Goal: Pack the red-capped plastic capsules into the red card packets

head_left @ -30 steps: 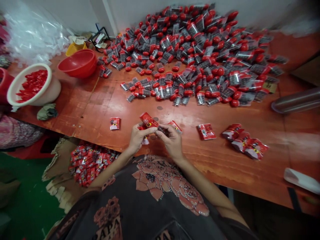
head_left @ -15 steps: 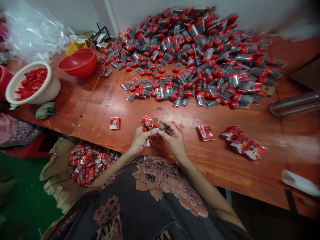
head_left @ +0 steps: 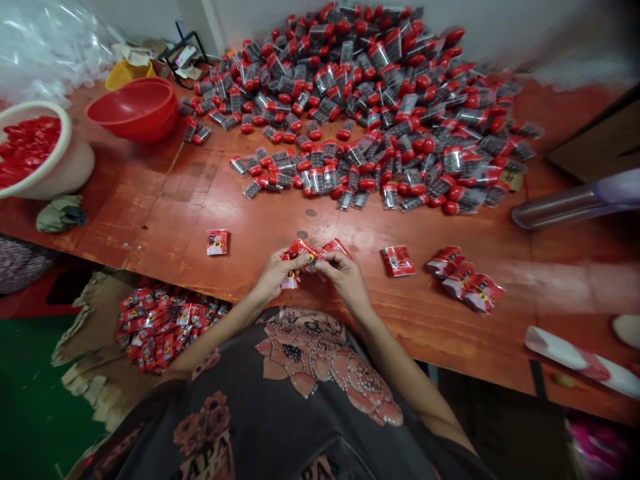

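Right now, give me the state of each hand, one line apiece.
Left hand: closed, holding one end of a red packet.
Right hand: closed, pinching the other end of the same packet.

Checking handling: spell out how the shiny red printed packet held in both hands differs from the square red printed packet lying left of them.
The held packet is gripped by the left hand and right hand; the square packet lies untouched on the orange-brown wooden table.
The held packet is partly covered by the hands; the square packet's face shows fully.
Both are red, printed and glossy.
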`<action>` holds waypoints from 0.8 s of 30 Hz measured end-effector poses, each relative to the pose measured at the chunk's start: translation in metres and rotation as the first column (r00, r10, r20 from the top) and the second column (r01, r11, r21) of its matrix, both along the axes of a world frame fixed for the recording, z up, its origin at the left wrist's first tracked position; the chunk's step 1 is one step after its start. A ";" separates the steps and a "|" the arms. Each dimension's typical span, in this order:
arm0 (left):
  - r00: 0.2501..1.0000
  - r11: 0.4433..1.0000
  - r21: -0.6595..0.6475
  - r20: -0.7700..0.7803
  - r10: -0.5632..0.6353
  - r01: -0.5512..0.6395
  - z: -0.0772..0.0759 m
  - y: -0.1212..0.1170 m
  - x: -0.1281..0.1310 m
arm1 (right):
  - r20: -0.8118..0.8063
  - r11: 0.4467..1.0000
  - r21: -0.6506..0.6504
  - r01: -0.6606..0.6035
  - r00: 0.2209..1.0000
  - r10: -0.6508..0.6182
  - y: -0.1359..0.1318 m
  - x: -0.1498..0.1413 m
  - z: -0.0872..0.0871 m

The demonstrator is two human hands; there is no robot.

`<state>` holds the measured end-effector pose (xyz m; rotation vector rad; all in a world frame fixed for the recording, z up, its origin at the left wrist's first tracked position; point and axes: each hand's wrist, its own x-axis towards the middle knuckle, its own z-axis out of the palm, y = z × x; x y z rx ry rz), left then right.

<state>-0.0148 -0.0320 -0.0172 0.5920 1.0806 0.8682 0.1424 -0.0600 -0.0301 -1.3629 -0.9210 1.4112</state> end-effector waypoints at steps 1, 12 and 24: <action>1.000 1.000 -0.014 0.026 0.004 -0.004 -0.002 0.003 -0.002 | 0.027 1.000 -0.009 0.021 0.999 -0.021 0.000 0.007 -0.004; 0.976 0.998 -0.038 0.210 0.057 -0.050 0.002 0.020 -0.016 | 0.477 0.972 0.235 -0.005 0.872 -0.111 0.004 0.015 0.005; 0.991 0.991 -0.024 -0.027 0.128 -0.129 -0.002 0.021 -0.026 | 0.332 0.959 0.250 -0.134 0.942 0.045 0.046 -0.011 0.000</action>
